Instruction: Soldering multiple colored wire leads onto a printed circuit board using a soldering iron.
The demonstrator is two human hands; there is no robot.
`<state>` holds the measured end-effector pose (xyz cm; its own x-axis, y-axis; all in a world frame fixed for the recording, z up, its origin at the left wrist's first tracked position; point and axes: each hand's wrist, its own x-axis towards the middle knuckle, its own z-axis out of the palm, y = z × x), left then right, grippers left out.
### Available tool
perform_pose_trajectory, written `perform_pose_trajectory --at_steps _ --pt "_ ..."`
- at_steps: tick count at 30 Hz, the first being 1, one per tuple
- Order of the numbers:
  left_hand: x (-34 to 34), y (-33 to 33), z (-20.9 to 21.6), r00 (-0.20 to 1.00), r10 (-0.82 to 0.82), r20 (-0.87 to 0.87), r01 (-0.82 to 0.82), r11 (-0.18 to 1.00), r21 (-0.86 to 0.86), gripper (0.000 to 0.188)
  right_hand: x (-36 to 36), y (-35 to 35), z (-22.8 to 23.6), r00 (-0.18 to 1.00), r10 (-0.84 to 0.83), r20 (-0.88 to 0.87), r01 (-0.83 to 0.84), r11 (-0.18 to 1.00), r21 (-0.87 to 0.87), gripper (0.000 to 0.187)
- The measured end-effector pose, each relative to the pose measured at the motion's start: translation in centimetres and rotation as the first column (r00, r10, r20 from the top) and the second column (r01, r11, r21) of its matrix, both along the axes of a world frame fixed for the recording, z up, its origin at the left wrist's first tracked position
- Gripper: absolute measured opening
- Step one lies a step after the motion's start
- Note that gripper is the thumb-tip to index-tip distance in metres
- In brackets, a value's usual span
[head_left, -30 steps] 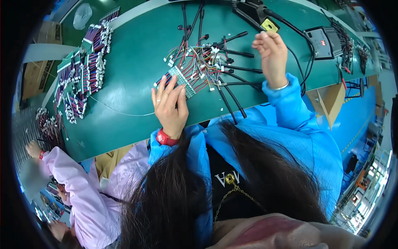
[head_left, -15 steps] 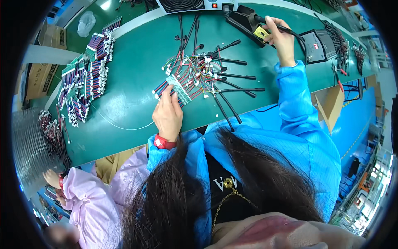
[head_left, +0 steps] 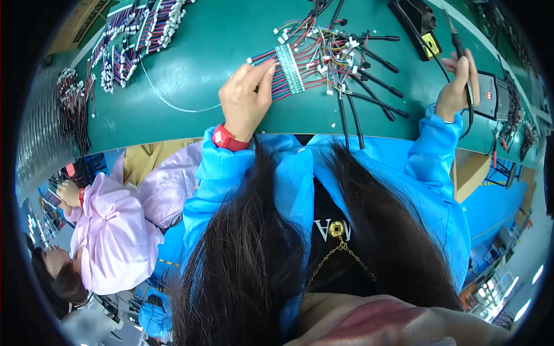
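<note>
My left hand [head_left: 247, 95] is pinched closed at the left side of a pale green strip board [head_left: 289, 69]. Its fingertips rest by the red and blue wires [head_left: 266, 56] coming off that side, and a thin pale solder wire [head_left: 184, 108] runs across the bench into the hand. From the board's right side spreads a tangle of thin coloured wires [head_left: 337, 55] with white plugs and black sleeved leads [head_left: 378, 89]. My right hand [head_left: 459, 86] grips a soldering iron [head_left: 457, 43] by its dark handle, metal tip pointing away from me, just right of the iron stand [head_left: 416, 26] with its yellow sponge.
Bundles of wired boards [head_left: 153, 26] lie at the far left, with more cables [head_left: 72, 109] hanging near the left edge. A dark control box [head_left: 490, 95] with a lit display stands at the right, cables beside it. A co-worker in a pink sleeve [head_left: 112, 213] sits at my left.
The soldering iron has come out of its stand in my right hand. My left hand has shifted from the board's face to the wires on its left. The whole view has also shifted.
</note>
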<state>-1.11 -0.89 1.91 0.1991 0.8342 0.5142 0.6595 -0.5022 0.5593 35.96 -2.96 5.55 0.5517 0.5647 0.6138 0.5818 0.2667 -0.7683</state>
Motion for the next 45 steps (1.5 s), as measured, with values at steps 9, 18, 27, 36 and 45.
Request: perform_pose_trajectory --at_steps 9,18,27,36,45 --pt "0.6 1.3 -0.9 0.997 0.026 -0.07 -0.017 0.993 0.117 0.005 -10.1 -1.3 0.8 0.295 0.66 -0.691 -0.545 0.71 0.445 0.037" --pt "1.5 3.2 -3.1 1.0 -0.002 -0.021 0.005 0.984 0.177 0.009 -21.5 4.5 -3.4 -0.213 0.376 -0.902 -0.516 0.741 0.431 0.03" --pt "1.7 3.5 -3.6 0.999 0.048 0.022 -0.049 0.997 0.056 0.01 -20.3 4.9 -5.6 -0.1 0.404 -0.909 -0.595 0.708 0.38 0.025" --pt "2.2 3.8 -3.6 0.995 0.088 -0.042 -0.08 0.985 0.156 0.009 -15.8 -0.6 -1.2 0.766 0.443 -0.465 -0.538 0.838 -0.088 0.024" --pt "2.5 4.1 -4.1 0.997 0.079 -0.021 -0.074 0.982 0.171 0.013 -15.5 -1.2 -0.9 0.866 0.444 -0.23 -0.495 0.827 -0.268 0.015"
